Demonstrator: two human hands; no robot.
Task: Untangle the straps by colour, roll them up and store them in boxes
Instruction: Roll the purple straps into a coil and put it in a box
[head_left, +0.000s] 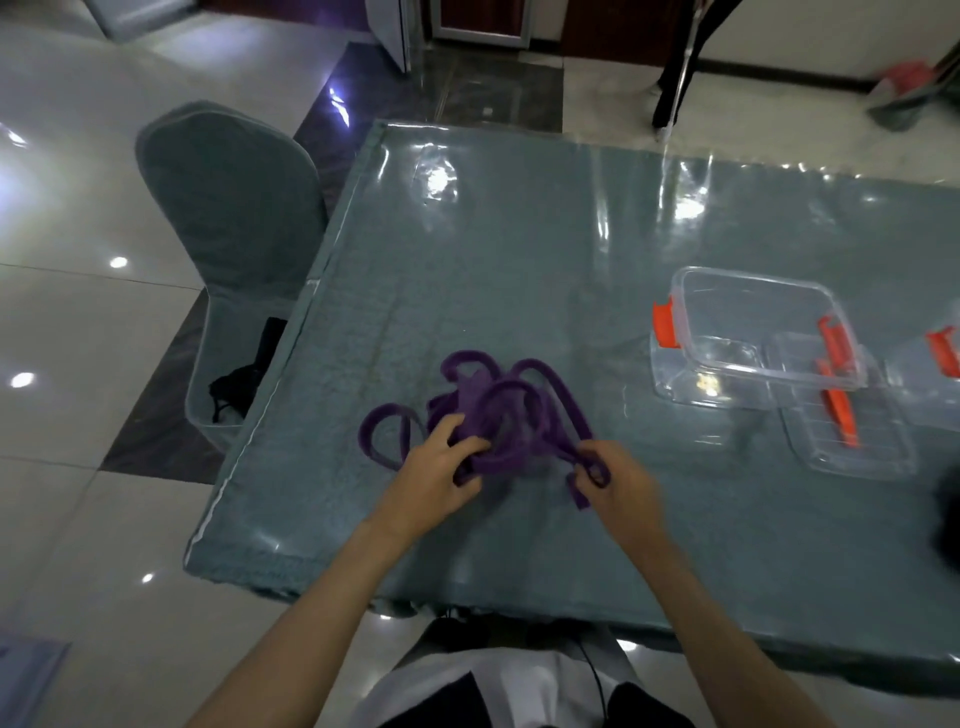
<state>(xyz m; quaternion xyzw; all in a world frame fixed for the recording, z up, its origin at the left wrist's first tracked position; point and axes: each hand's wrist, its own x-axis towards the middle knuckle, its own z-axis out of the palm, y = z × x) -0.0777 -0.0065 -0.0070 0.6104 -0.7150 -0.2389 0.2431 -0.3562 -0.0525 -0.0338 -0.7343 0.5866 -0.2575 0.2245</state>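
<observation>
A tangle of purple strap (498, 410) lies near the front-left part of the table (519, 249), a flat woven band, soft and matte, thrown into several loose loops that arch up and cross one another. Only this one colour of strap shows. One loop spreads out flat to the left of the pile, and the rest bunch together in the middle.

The left hand (436, 475) is closed on the bundle at its near-left side, thumb over the top and fingers curled under a fold of the band. The right hand (621, 486) pinches a short end of the same strap between thumb and fingers, a small loop and a dangling tail showing beside the knuckles. Both forearms are bare.

The table wears a blue-green cloth with a towel-like nap, under a clear glossy plastic sheet that wrinkles and throws back ceiling lights. To the right stand clear plastic boxes: one box (753, 332), rectangular with rounded corners and orange clip latches, rests tilted on another, and a flat ribbed lid (852, 431) with an orange clip lies just in front. A further clear piece with an orange latch is cut off at the right edge, so I cannot count the boxes exactly.

One chair (234, 218) in a smooth grey-green cover stands at the table's left side, something black lying on its seat.
</observation>
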